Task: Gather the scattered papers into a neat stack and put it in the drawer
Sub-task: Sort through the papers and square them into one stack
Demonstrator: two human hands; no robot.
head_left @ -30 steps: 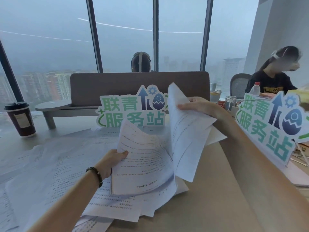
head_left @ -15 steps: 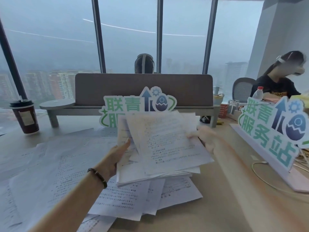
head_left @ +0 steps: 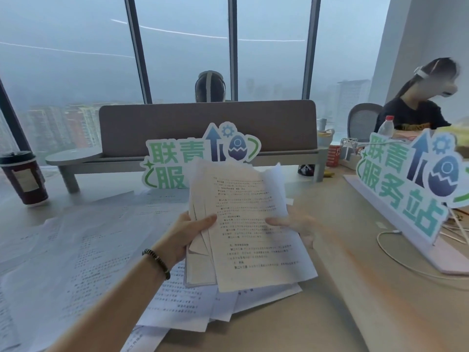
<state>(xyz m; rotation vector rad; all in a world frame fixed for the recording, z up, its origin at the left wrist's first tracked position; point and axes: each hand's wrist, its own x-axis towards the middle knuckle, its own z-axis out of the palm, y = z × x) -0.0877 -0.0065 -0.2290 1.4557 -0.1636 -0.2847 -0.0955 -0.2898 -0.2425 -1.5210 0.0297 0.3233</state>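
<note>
A loose bundle of printed sheets (head_left: 243, 224) is raised above the desk, tilted up toward me, its edges uneven. My left hand (head_left: 187, 232) grips the bundle's left edge, thumb on the top page. My right hand (head_left: 294, 224), blurred, holds the right edge with the thumb lying on the page. More printed papers (head_left: 83, 250) lie scattered flat across the left half of the desk, and several lie under the bundle (head_left: 193, 308). No drawer is in sight.
A dark paper cup (head_left: 24, 177) stands at the far left. A cut-out sign (head_left: 177, 161) stands behind the papers, another sign (head_left: 411, 179) at the right with a white cable (head_left: 388, 247). A grey desk divider (head_left: 203, 125) and two seated people lie beyond.
The sheets, first fanned apart, have been brought together into one bundle and tilted upright. My right hand slid from the far top edge to the bundle's right side. The view shifted slightly.
</note>
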